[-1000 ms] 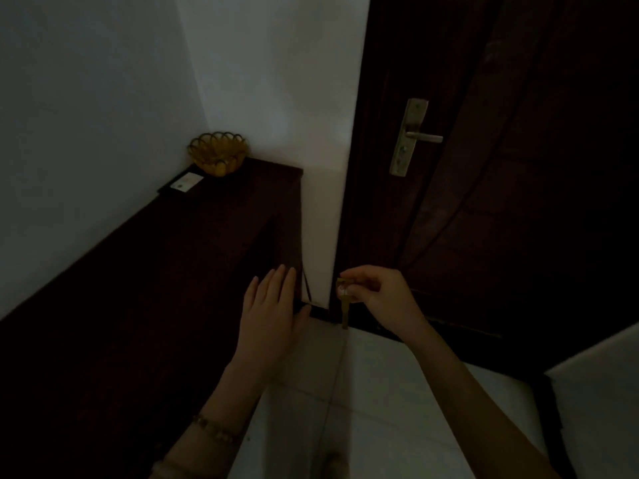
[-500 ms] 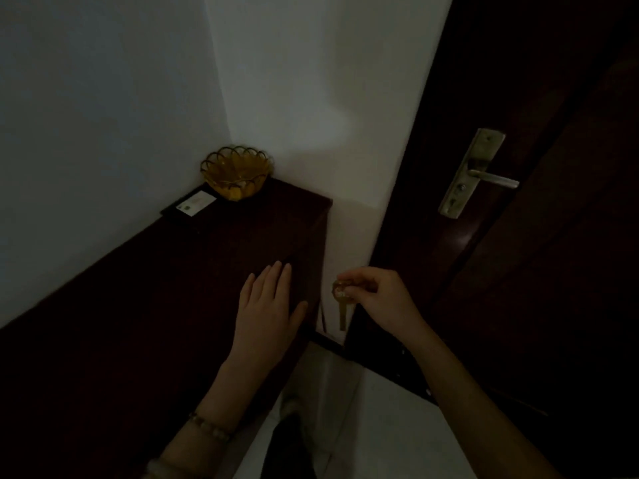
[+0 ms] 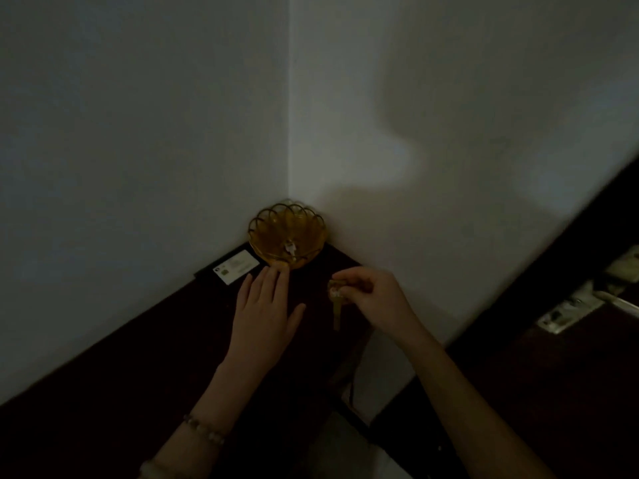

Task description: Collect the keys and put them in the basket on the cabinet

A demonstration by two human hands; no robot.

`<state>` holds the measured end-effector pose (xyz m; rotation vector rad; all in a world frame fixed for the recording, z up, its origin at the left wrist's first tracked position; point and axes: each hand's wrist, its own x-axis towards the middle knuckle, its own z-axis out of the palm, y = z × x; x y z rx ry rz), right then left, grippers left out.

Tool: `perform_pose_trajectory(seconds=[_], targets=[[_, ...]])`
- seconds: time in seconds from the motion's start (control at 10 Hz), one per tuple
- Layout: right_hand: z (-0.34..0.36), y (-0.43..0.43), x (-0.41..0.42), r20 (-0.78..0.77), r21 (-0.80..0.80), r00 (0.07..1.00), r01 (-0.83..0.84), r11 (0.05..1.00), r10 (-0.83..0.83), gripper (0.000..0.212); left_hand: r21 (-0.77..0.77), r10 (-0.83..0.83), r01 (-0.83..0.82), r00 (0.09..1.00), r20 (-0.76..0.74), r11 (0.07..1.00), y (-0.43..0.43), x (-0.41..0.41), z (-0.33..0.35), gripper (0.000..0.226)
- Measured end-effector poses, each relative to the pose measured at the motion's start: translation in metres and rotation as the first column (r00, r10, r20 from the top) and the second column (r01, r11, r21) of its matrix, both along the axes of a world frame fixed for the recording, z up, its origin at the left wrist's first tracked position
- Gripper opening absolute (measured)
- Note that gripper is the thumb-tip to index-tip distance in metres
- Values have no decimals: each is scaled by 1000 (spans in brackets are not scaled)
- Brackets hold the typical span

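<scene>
A golden wire basket (image 3: pixel 262 223) stands in the wall corner on the dark cabinet (image 3: pixel 145 368); a small pale key (image 3: pixel 289 248) lies inside it. My right hand (image 3: pixel 375 299) pinches a brass key (image 3: pixel 336 305) by its head, the blade hanging down just right of and below the basket. My left hand (image 3: pixel 264 305) lies flat on the cabinet top with fingers spread, its fingertips touching the basket's near rim.
A white card on a dark flat box (image 3: pixel 237 266) lies left of the basket against the wall. A dark door with a metal handle plate (image 3: pixel 570 311) is at the right. Pale floor tiles (image 3: pixel 345 454) show below the cabinet's end.
The view has closed in on the corner. Both hands moved forward toward the basket; the left now reaches its rim and the right carries the key over the cabinet's end.
</scene>
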<state>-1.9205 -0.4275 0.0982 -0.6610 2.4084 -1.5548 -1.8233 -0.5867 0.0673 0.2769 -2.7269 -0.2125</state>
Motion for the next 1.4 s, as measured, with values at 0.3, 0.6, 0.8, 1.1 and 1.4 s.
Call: perform_pose_trajectory(seconds=[0.3,0.6,0.8,1.1,1.4], targets=[[11,-70,-80,-44,-72,999,-30,997,27,19,4,114,-114,993,29,993,-44,-42,-4,67],[-26,-146,-149,99,60,991,-100,993,94,15,18,213,-215,974,82,976,-50,-55,-13,67],[-51,-163,-167,80,277,978,-207,938,192,13,-23,280,-279,954,107,960,-55,-54,-15,66],[-51,-164,-175,-41,501,937,-281,819,347,21,-43,277,-273,952,127,961,-54,-60,-17,67],[-36,-147,-166,-274,516,896,-170,839,350,34,-56,255,-250,961,107,967,-53,-58,-21,67]])
